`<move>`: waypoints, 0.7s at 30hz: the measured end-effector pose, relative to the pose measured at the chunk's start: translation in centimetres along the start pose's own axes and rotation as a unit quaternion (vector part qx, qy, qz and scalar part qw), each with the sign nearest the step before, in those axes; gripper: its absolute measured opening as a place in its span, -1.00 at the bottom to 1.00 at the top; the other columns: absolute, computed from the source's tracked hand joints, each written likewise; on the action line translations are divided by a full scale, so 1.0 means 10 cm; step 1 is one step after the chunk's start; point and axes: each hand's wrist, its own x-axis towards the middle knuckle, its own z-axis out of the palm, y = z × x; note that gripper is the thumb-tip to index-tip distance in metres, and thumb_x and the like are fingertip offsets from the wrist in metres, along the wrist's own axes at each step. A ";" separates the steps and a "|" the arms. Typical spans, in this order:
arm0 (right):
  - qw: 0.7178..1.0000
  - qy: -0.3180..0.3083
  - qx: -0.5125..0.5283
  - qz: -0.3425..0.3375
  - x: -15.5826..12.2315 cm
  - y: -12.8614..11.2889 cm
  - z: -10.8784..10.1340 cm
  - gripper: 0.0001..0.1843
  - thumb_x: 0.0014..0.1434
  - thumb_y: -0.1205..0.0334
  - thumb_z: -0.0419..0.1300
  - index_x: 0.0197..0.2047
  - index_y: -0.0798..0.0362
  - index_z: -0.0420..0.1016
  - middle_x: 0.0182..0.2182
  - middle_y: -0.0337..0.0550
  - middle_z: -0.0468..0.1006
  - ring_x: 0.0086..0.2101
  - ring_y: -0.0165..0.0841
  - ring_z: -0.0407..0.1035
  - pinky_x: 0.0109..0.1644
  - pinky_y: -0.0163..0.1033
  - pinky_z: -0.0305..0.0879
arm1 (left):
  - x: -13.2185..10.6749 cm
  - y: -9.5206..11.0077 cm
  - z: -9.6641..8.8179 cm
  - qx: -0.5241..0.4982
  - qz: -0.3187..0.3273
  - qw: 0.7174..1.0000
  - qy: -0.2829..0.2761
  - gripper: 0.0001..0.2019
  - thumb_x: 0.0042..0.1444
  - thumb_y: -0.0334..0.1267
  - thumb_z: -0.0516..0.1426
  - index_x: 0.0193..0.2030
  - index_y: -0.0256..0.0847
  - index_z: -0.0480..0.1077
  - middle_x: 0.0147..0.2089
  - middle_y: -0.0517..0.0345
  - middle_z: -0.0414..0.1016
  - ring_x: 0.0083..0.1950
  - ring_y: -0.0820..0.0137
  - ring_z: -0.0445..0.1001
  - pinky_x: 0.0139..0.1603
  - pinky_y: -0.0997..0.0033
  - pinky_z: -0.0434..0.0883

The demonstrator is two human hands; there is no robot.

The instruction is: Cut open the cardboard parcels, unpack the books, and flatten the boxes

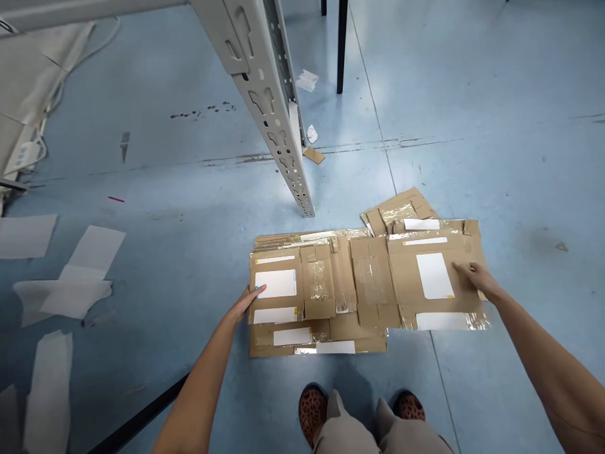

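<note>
Flattened cardboard boxes (341, 277) with white labels and clear tape lie in a wide stack on the blue floor. My left hand (249, 297) grips the left edge of the stack, thumb on top beside a white label and the other fingers out of sight underneath. At the far right, my right hand (475, 277) holds the edge of a flattened box (406, 252), with its thumb on top and some fingers hidden below. More flattened cardboard (411, 200) sticks out behind, at an angle.
A grey perforated metal post (278, 132) stands just behind the stack. White sheets (85, 271) lie on the floor at left, beside a black bar (146, 413). Paper scraps (307, 80) and a black leg (342, 50) are farther back. My shoes (312, 410) are in front.
</note>
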 end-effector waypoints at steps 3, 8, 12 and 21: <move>0.988 0.011 -0.127 -0.082 -0.25 0.27 0.44 -0.53 -0.05 0.40 0.30 -0.06 -0.11 0.38 0.15 -0.06 0.37 0.10 -0.15 0.30 0.09 -0.01 0.36 | 0.05 0.00 -0.03 -0.002 0.000 0.999 -0.042 -0.24 -0.17 0.07 0.33 0.17 -0.18 0.28 0.04 -0.08 0.52 0.01 0.17 0.52 -0.01 0.25 0.46; 0.925 -0.196 -0.312 -0.098 -1.13 1.22 1.48 -0.51 -0.17 0.05 0.41 -0.15 0.02 0.45 -0.07 -0.02 0.52 -0.01 -0.05 0.38 0.14 0.08 0.23 | 0.03 0.04 -0.06 -0.018 -0.034 0.998 -0.055 -0.27 -0.17 0.09 0.33 0.13 -0.21 0.34 -0.04 -0.09 0.57 -0.03 0.13 0.54 -0.03 0.23 0.48; 0.870 -0.290 -0.398 0.011 -1.52 1.73 2.03 -0.21 -0.18 -0.22 0.35 0.01 0.14 0.38 0.07 0.15 0.43 0.12 0.07 0.24 0.22 0.11 0.08 | -0.02 0.05 -0.04 -0.039 -0.051 0.997 -0.050 -0.30 -0.12 0.10 0.29 0.13 -0.20 0.34 -0.06 -0.09 0.57 -0.07 0.13 0.56 -0.06 0.23 0.50; 0.858 -0.313 -0.395 0.097 -1.63 1.75 2.20 0.18 -0.29 -0.26 0.38 0.26 0.26 0.12 0.17 0.29 0.31 0.14 0.12 0.22 0.17 0.11 0.18 | -0.01 -0.10 0.01 -0.106 -0.120 0.987 -0.001 -0.36 -0.10 0.13 0.26 0.05 -0.28 0.40 -0.24 -0.14 0.61 -0.25 0.06 0.60 -0.25 0.15 0.55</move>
